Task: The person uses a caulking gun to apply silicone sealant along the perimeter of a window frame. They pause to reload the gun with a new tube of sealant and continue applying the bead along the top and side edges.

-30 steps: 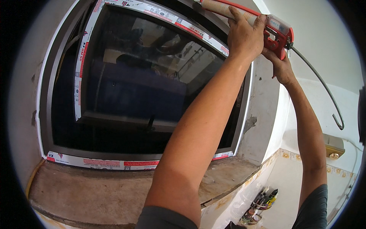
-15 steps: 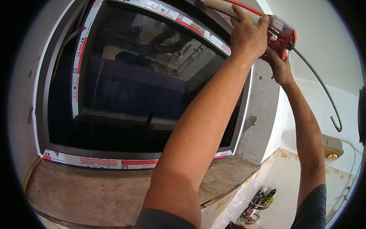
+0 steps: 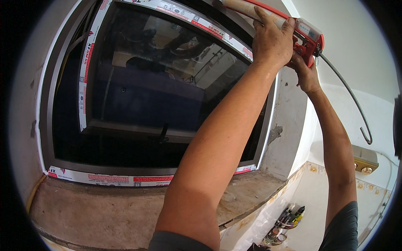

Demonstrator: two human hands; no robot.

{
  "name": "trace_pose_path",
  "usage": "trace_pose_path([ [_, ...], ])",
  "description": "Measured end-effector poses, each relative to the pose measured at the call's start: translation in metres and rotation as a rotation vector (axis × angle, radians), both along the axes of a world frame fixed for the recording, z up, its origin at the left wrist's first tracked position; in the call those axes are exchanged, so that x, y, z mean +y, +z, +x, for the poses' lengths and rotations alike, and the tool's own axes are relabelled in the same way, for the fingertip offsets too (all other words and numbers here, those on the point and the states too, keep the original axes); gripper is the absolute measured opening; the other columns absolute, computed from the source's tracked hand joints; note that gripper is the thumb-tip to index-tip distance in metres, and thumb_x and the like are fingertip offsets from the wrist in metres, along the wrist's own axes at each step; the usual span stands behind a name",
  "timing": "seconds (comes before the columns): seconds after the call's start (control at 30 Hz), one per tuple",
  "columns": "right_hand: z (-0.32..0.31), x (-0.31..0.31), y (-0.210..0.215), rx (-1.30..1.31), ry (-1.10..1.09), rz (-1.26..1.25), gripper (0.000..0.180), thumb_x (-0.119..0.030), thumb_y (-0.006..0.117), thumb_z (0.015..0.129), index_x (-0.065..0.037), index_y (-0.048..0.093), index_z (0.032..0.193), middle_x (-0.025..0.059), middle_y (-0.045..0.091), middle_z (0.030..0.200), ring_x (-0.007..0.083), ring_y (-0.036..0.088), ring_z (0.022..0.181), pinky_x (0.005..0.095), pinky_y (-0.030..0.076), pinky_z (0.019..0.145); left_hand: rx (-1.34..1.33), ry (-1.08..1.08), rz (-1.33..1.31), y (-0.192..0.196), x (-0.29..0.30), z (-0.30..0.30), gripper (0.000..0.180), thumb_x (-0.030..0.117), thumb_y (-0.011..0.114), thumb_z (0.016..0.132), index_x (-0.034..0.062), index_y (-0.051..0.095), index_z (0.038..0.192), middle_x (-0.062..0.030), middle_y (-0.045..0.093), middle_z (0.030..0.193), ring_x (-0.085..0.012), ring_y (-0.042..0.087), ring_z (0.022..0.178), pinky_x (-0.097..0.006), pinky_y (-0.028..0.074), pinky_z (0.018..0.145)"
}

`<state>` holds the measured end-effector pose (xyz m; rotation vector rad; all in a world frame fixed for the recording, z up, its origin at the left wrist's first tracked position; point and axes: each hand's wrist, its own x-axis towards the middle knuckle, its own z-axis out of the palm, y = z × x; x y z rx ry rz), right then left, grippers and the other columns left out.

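Observation:
A red caulking gun [image 3: 305,41] with a pale sealant tube [image 3: 240,7] is held up at the top right of the window [image 3: 155,83]. My left hand [image 3: 273,42] wraps round the tube and the front of the gun. Behind it, my right hand [image 3: 306,73] grips the gun's handle, its fingers partly hidden. The gun's long hooked rod [image 3: 346,88] sticks out behind and hangs down to the right. The tube points left toward the upper window frame; its tip is cut off or hard to make out at the picture's upper edge.
Printed protective tape [image 3: 86,71] runs along the dark window frame. Below lies a bare cement sill [image 3: 96,205]. A small shelf rack with bottles [image 3: 284,226] and an emergency lamp [image 3: 364,161] are on the tiled wall at right.
The caulking gun and both hands have shifted very slightly left. My grip on the gun is the same.

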<state>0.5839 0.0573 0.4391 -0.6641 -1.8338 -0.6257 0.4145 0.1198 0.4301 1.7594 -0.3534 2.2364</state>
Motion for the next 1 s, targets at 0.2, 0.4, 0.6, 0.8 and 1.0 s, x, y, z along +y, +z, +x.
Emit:
trace_pose_path([
  [0.2, 0.007, 0.005, -0.001, 0.032, 0.002, 0.012, 0.047, -0.036, 0.061, 0.104, -0.002, 0.063, 0.136, 0.0135, 0.072, 0.122, 0.025, 0.071, 0.111, 0.0441, 0.056, 0.104, -0.01, 0.028, 0.009, -0.001, 0.001, 0.004, 0.101, 0.048, 0.057, 0.105, -0.012, -0.002, 0.161, -0.0389, 0.037, 0.149, -0.0508, 0.059, 0.128, -0.047, 0.054, 0.106],
  [0.4, 0.009, 0.005, -0.005, 0.061, -0.046, 0.032, 0.053, -0.038, 0.06, 0.104, -0.001, 0.059, 0.142, 0.015, 0.07, 0.128, 0.0262, 0.07, 0.115, 0.0443, 0.054, 0.106, -0.033, 0.062, 0.062, -0.003, 0.003, 0.012, 0.108, 0.058, 0.058, 0.102, -0.0152, 0.004, 0.16, -0.041, 0.043, 0.146, -0.0497, 0.057, 0.131, -0.046, 0.051, 0.109],
  [0.6, 0.018, 0.01, -0.009, 0.107, -0.114, 0.081, 0.053, -0.039, 0.058, 0.104, -0.001, 0.059, 0.141, 0.0143, 0.071, 0.126, 0.0257, 0.07, 0.115, 0.0412, 0.054, 0.104, 0.084, 0.052, 0.052, -0.008, 0.003, 0.016, 0.104, 0.049, 0.059, 0.104, -0.0128, -0.003, 0.16, -0.0406, 0.033, 0.15, -0.0507, 0.06, 0.127, -0.047, 0.056, 0.105],
  [0.8, 0.034, 0.011, -0.006, 0.133, -0.154, 0.05, 0.051, -0.038, 0.056, 0.105, -0.001, 0.06, 0.139, 0.0132, 0.072, 0.122, 0.0242, 0.071, 0.112, 0.0386, 0.053, 0.101, 0.137, 0.071, 0.067, -0.008, 0.002, 0.021, 0.106, 0.052, 0.057, 0.104, -0.0119, -0.006, 0.161, -0.0442, 0.028, 0.153, -0.0527, 0.06, 0.127, -0.046, 0.058, 0.102],
  [1.0, 0.032, 0.018, -0.017, 0.165, -0.125, 0.101, 0.048, -0.036, 0.054, 0.106, -0.002, 0.059, 0.14, 0.0135, 0.071, 0.123, 0.0233, 0.072, 0.11, 0.0382, 0.054, 0.1, 0.185, 0.088, 0.061, -0.011, 0.003, 0.024, 0.109, 0.056, 0.058, 0.102, -0.0111, -0.004, 0.161, -0.046, 0.024, 0.155, -0.0544, 0.058, 0.129, -0.047, 0.059, 0.101],
])
